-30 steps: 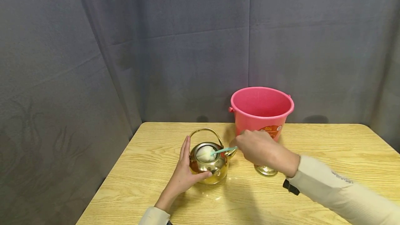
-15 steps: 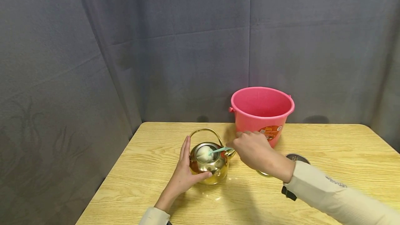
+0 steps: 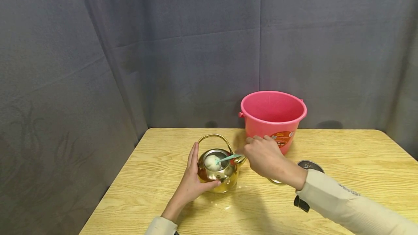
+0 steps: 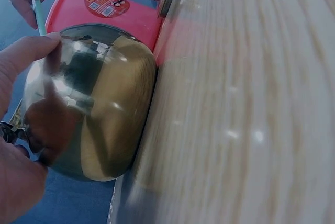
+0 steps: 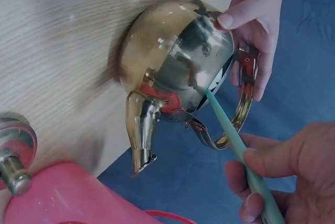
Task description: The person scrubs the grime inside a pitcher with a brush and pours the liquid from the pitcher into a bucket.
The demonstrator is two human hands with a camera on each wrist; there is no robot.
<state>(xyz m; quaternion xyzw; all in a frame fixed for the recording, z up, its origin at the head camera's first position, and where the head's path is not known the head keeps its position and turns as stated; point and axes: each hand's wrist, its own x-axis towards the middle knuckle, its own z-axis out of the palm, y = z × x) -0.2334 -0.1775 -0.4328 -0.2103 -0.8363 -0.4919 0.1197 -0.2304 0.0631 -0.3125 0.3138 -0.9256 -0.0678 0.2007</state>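
Note:
A shiny gold teapot (image 3: pixel 226 180) stands lidless on the table, its arched handle (image 3: pixel 213 135) raised. My left hand (image 3: pixel 192 184) grips the body from the left, thumb across the near side and fingers along the far left. In my right hand (image 3: pixel 265 157), thumb and fingers pinch the mint-green handle (image 5: pixel 230 135) of a cleaning brush. Its round white head (image 3: pixel 212 163) sits in the teapot's opening, toward the near left of the rim. The spout (image 5: pixel 140 135) points right, under the brush handle.
A pink bucket (image 3: pixel 253 126) with an orange label stands behind my right hand. The gold lid (image 5: pixel 23 135) with its knob lies near it, mostly hidden by my forearm in the head view. Beside that is a perforated metal strainer (image 3: pixel 311 165). Grey cloth (image 3: pixel 196 64) hangs behind the table.
The brush head has shifted left and slightly nearer inside the opening, as my right hand moved a little left. The strainer has come into view beside my forearm. My left hand stays put.

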